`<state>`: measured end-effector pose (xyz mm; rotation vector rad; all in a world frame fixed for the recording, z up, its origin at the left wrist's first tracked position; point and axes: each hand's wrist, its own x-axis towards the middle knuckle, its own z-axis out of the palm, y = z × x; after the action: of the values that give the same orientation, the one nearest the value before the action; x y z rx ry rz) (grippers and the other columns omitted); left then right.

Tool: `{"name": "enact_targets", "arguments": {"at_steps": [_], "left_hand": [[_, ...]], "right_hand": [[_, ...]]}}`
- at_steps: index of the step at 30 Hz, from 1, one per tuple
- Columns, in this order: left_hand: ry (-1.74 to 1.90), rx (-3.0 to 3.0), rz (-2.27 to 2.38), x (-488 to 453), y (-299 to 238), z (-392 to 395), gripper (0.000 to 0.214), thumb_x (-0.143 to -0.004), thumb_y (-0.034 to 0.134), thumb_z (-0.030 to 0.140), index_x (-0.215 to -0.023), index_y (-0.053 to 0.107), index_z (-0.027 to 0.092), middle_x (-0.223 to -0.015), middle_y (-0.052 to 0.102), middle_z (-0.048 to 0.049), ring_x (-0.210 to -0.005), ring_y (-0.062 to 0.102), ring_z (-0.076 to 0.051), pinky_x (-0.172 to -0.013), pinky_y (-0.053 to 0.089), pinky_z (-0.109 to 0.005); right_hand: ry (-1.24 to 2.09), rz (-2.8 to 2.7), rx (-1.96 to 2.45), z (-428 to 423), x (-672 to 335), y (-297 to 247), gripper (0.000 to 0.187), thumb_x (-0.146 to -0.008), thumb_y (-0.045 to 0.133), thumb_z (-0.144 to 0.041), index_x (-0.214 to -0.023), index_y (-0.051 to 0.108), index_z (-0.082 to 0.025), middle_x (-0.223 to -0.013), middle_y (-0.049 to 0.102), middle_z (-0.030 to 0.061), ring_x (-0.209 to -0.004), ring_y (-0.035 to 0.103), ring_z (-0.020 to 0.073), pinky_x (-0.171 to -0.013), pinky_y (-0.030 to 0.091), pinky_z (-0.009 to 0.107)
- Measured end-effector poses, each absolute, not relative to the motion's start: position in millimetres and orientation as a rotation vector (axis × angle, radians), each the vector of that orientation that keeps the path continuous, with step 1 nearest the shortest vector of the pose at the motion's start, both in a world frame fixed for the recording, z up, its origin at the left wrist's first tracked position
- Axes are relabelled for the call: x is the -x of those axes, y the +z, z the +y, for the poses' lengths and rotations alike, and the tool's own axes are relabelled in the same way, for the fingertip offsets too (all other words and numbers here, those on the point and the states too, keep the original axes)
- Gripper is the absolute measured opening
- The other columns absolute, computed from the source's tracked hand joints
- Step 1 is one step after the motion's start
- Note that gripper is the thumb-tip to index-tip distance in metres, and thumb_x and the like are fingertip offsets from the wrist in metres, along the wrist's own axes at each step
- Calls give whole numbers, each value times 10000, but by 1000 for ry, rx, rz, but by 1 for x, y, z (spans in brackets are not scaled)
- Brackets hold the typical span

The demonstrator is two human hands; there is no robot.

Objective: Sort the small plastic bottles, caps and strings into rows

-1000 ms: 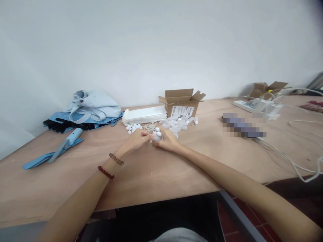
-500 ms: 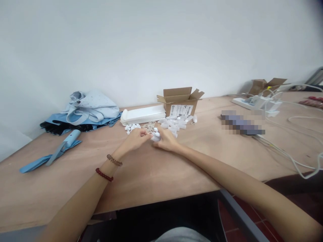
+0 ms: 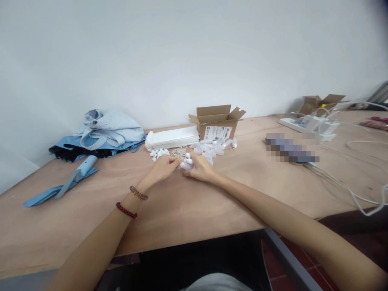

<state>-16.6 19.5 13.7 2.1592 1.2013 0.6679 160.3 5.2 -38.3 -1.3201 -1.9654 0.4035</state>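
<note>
My right hand (image 3: 200, 169) is closed around several small white plastic tubes (image 3: 187, 163), low over the table. My left hand (image 3: 166, 165) pinches at their left end, thumb and fingers together; what is between the fingertips is too small to make out. Just behind the hands lies a tangle of thin cream cords (image 3: 179, 152). Left of the cords is a heap of small white caps (image 3: 159, 153). More translucent white tubes (image 3: 216, 149) lie scattered behind and right of my right hand.
Behind the small parts are a stack of flat white sleeves (image 3: 172, 137) and an open cardboard box (image 3: 216, 125). Blue umbrella cloth (image 3: 112, 125) and its handle (image 3: 86, 165) lie left. A blurred phone-like thing (image 3: 291, 149), a power strip (image 3: 312, 123) and white cables (image 3: 348, 190) are right.
My left thumb and fingers have shifted slightly at the end of the held tubes. My right hand keeps its grip in nearly the same place.
</note>
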Motion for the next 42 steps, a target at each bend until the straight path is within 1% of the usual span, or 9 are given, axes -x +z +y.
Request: {"name": "enact_targets", "arguments": {"at_steps": [6,10,16,19,23,28,31,35,42], "left_hand": [[554,-2115,1041,27,20,21,352,-714,651,443,-946,648,179,-522,441,61,-491,360,-94,-484,246,-212],[549,-2142,1020,28,16,23,274,-729,634,429,-807,654,167,-510,425,57,-477,333,-86,-472,232,-216],[572,-2040,1265,21,6,28,441,-764,544,514,-508,555,154,-413,337,46,-410,270,-76,-416,168,-235],[732,-1782,1368,23,12,29,396,-731,606,486,-533,554,147,-397,347,53,-372,265,-59,-375,154,-211],[909,-1285,1093,32,26,31,301,-765,616,384,-622,540,130,-423,288,92,-324,174,-16,-338,110,-169],[816,-1032,800,34,35,31,205,-796,535,303,-757,586,108,-579,502,20,-306,180,1,-316,140,-169],[809,-1165,826,27,33,23,195,-763,587,323,-787,597,130,-640,515,16,-359,236,-15,-347,127,-177],[879,-1853,1006,14,25,10,216,-700,687,336,-815,671,153,-571,436,52,-462,313,-51,-446,218,-192],[729,-2492,1070,5,20,2,218,-767,579,270,-925,693,171,-543,439,57,-530,416,-101,-569,299,-233]], "right_hand": [[386,-1972,1326,8,-161,-40,512,-616,670,-358,-1062,470,-205,-772,584,-9,-673,534,186,-562,334,245],[363,-1994,1332,8,-160,-42,506,-606,673,-363,-1046,477,-207,-771,580,-8,-678,525,186,-559,313,241],[346,-2011,1323,6,-159,-40,517,-606,668,-330,-1067,468,-206,-775,571,-8,-679,520,185,-555,314,243],[336,-2007,1330,5,-158,-37,543,-610,666,-315,-1098,456,-204,-790,568,-4,-683,520,187,-567,330,249],[340,-2014,1360,2,-157,-34,571,-620,661,-301,-1136,438,-202,-813,574,3,-696,527,190,-583,347,252],[339,-2017,1393,1,-157,-32,569,-627,657,-300,-1140,431,-203,-828,593,12,-709,540,197,-592,354,255],[340,-2021,1387,1,-157,-32,552,-632,652,-301,-1129,432,-201,-815,601,12,-704,546,200,-591,354,256],[320,-2032,1379,1,-157,-34,492,-644,633,-316,-1084,445,-203,-868,615,28,-736,559,211,-579,344,254],[287,-2041,1343,0,-155,-38,378,-669,564,-287,-1021,461,-197,-914,606,50,-760,550,212,-603,354,268]]}}
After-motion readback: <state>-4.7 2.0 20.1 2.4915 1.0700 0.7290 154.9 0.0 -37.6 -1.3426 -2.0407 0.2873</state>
